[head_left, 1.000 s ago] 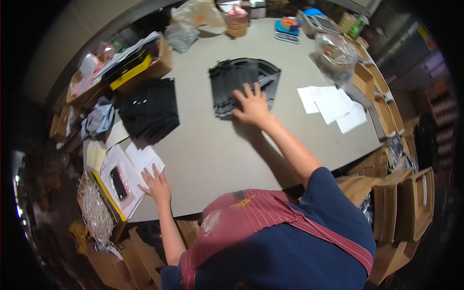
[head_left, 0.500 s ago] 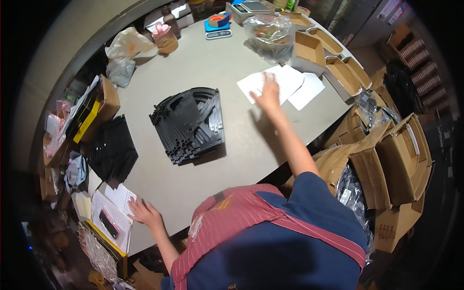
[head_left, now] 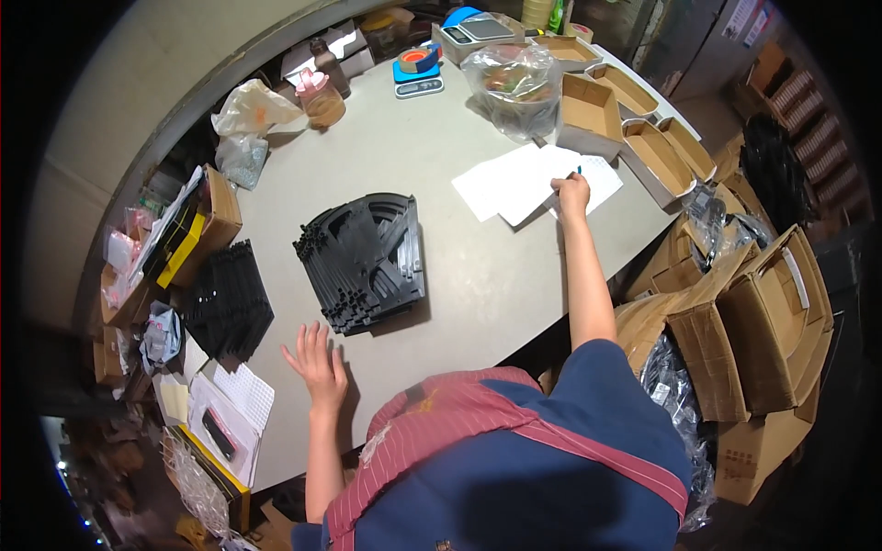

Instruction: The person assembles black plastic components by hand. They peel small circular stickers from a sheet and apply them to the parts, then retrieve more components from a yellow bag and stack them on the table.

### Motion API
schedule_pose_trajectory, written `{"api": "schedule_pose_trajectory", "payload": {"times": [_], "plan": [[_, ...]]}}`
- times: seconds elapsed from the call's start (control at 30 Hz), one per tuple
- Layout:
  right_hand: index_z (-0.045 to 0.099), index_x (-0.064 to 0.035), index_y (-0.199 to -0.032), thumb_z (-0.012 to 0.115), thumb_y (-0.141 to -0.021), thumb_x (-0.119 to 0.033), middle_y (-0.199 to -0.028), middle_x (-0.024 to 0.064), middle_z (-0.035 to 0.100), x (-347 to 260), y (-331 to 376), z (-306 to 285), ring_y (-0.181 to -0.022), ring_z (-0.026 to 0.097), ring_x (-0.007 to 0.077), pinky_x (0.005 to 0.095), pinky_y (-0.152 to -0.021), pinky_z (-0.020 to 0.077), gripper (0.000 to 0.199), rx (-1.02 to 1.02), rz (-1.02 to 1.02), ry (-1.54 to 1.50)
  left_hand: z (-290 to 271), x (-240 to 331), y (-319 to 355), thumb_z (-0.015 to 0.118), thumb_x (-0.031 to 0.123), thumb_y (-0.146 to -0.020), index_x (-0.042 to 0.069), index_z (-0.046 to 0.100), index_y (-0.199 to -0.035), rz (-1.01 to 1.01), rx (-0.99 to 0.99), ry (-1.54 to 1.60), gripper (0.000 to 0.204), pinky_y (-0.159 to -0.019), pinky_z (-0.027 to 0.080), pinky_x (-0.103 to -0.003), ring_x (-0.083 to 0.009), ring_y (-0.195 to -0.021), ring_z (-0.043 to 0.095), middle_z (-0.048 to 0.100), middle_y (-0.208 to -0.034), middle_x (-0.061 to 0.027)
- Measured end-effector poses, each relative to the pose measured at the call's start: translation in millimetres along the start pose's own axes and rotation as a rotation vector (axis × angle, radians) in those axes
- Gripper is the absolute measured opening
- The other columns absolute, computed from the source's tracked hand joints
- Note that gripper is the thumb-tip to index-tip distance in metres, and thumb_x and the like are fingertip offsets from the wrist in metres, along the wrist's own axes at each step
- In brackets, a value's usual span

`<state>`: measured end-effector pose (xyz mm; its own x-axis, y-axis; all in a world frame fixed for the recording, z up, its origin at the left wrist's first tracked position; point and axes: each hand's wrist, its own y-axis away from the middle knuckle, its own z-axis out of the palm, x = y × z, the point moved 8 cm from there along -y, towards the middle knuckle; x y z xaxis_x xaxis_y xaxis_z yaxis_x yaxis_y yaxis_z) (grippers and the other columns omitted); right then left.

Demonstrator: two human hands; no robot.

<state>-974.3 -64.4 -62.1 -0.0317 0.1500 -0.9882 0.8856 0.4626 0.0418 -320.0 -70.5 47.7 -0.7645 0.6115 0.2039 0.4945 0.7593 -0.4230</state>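
My right hand [head_left: 572,195] is closed at the right edge of a white paper sheet [head_left: 528,184], which looks slightly lifted. A small blue tip shows just beyond its fingers; I cannot tell what it belongs to. Another white sheet [head_left: 478,191] lies to the left, and a gridded sheet [head_left: 604,184] shows on the right. My left hand [head_left: 319,369] is open, fingers spread, at the near side of the table, holding nothing. Just beyond it sits a stack of black plastic parts [head_left: 363,262] with curved and stepped edges.
Left stand more black parts [head_left: 230,303], papers [head_left: 225,418] with a dark phone-like object, and a carton [head_left: 225,209]. Toward the back are a pink-lidded jar [head_left: 322,101], blue scale [head_left: 418,81] and clear bag [head_left: 516,87]. Cardboard trays [head_left: 588,110] and open boxes [head_left: 772,312] line the right.
My left hand has left the papers at the left and moved right and away from me. My right hand has moved right and closed at the sheets, which have shifted.
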Motion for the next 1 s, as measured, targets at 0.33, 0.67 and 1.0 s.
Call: {"api": "schedule_pose_trajectory", "payload": {"times": [0.33,0.67,1.0], "plan": [[0.067,0.0009,-0.108,0.063,-0.072,-0.002,-0.089,0.0037,0.068,-191.9,232.9,56.5,-0.079,0.062,0.0119,0.0245,-0.077,0.0472,0.036,-0.836,0.06,-0.58,-39.7,74.3,-77.5,0.068,0.012,-0.093,0.001,0.052,-0.142,-0.304,-0.127,0.976,0.052,-0.113,0.039,-0.042,-0.0285,-0.135,0.051,0.06,-0.139,-0.0163],[0.054,0.003,-0.134,0.074,-0.084,-0.008,-0.122,0.0181,0.065,-260.9,320.1,58.7,-0.113,0.064,0.0333,0.0387,-0.097,0.0502,0.055,-0.58,-0.887,0.034,-53.3,129.7,-102.2,0.06,0.009,-0.1,-0.006,0.051,-0.138,-0.404,-0.313,1.562,0.042,-0.105,0.046,-0.033,-0.0167,-0.119,0.06,0.063,-0.132,-0.0126],[0.051,-0.0072,-0.147,0.078,-0.084,-0.027,-0.159,0.0206,0.039,-298.1,366.1,74.3,-0.145,0.038,0.0385,0.0488,-0.119,0.0292,0.072,-0.772,-1.236,0.142,-58.7,117.3,-80.8,0.066,0.017,-0.095,-0.004,0.057,-0.132,-0.46,-0.446,1.571,0.044,-0.103,0.045,-0.033,-0.0176,-0.115,0.063,0.067,-0.127,-0.0116]]}}
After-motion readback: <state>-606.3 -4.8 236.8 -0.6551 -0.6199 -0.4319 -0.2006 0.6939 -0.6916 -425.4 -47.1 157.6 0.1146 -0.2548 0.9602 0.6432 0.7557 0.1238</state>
